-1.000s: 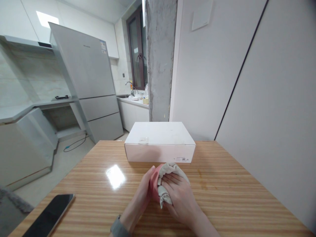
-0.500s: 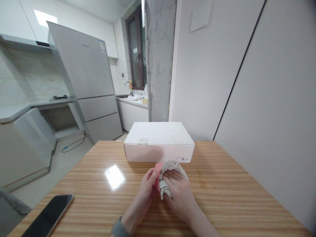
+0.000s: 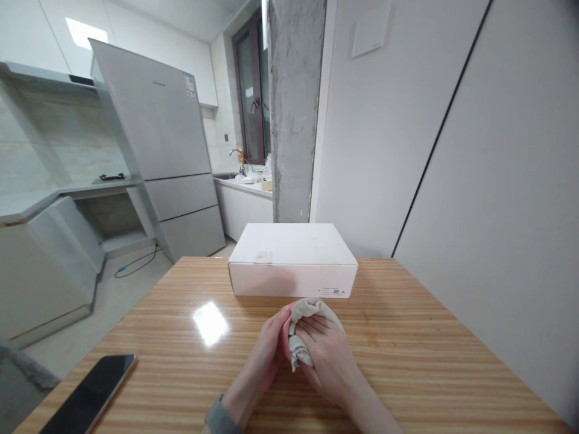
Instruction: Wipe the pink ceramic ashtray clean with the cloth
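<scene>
Both my hands meet over the wooden table (image 3: pixel 407 361), just in front of a closed white box (image 3: pixel 292 259). My left hand (image 3: pixel 265 352) is closed round a pink object (image 3: pixel 285 337), of which only a thin edge shows. My right hand (image 3: pixel 325 355) presses a crumpled beige-grey cloth (image 3: pixel 307 313) against that pink object, fingers curled over the cloth. The cloth bunches above my right fingers and hangs a little below them. What the pink object is cannot be made out.
A black phone (image 3: pixel 88 395) lies face up at the table's near left corner. Beyond the table stand a grey refrigerator (image 3: pixel 158 150), a concrete pillar (image 3: pixel 294 108) and a kitchen counter with a sink (image 3: pixel 242 178). A white wall (image 3: pixel 497 181) runs along the right side.
The pink object has turned more on edge between my hands, so less of it shows. My right hand and the cloth have shifted slightly over it.
</scene>
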Motion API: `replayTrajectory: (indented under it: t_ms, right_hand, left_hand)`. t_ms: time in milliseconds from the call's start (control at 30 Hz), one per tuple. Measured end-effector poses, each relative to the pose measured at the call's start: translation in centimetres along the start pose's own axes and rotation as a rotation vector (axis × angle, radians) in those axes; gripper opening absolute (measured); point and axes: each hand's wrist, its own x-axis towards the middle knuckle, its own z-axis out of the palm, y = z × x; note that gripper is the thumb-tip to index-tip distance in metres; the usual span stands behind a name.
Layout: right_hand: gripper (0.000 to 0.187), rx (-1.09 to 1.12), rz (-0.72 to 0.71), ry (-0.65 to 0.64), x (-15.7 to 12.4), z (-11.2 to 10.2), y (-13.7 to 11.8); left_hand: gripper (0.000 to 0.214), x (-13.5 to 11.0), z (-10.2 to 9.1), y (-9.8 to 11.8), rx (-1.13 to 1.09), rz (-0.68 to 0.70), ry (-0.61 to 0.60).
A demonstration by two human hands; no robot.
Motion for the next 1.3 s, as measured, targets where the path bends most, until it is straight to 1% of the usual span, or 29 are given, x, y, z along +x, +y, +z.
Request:
replayTrajectory:
  t_ms: [133, 233, 333, 400, 500, 600, 667, 867, 1067, 1133, 1233, 1300]
  right_hand:
    - [0.030, -0.031, 0.085, 0.078, 0.2, 0.1, -0.2]
    - [0.028, -0.052, 0.094, 0.106, 0.4, -0.1, -0.3]
    - [0.030, -0.048, 0.030, 0.097, 0.2, -0.3, -0.2]
    - [0.032, -0.025, -0.025, 0.066, 0.0, -0.4, -0.1]
    - [0.032, 0.018, -0.075, -0.010, -0.2, -0.3, -0.1]
    - [0.029, 0.027, -0.060, -0.038, -0.1, -0.2, -0.2]
    - [0.028, 0.026, -0.028, -0.026, 0.1, -0.1, -0.3]
    - [0.027, 0.051, 0.032, 0.056, 0.3, -0.3, -0.2]
    - [0.026, -0.032, 0.087, 0.126, -0.3, 0.0, -0.6]
    - [0.027, -0.020, 0.065, 0.119, -0.3, -0.1, -0.7]
    - [0.030, 0.071, -0.056, 0.063, 0.0, -0.3, -0.9]
    - [0.030, 0.109, -0.109, 0.021, 0.2, -0.5, -1.0]
  left_hand:
    - [0.041, -0.3, 0.7, 0.0, -0.046, 0.061, -0.093]
    - [0.041, -0.4, 1.1, 0.1, -0.114, 0.061, -0.118]
    - [0.040, -0.3, 0.8, 0.1, -0.168, -0.004, -0.098]
    - [0.042, -0.1, 0.3, 0.1, -0.178, -0.062, -0.092]
    - [0.046, 0.1, -0.2, 0.2, -0.109, -0.093, -0.063]
    - [0.045, 0.0, -0.3, 0.3, -0.013, -0.084, 0.019]
    - [0.046, -0.1, -0.2, 0.3, 0.009, -0.091, 0.036]
    - [0.043, -0.3, -0.5, -0.2, 0.006, -0.066, 0.015]
    - [0.038, -0.5, -0.6, -0.3, -0.013, -0.042, 0.017]
    - [0.039, -0.6, -0.4, 0.0, -0.066, -0.050, 0.006]
    - [0.042, -0.7, -0.1, 0.4, -0.111, -0.106, -0.054]
    - [0.041, -0.6, 0.0, 0.5, -0.106, -0.142, -0.041]
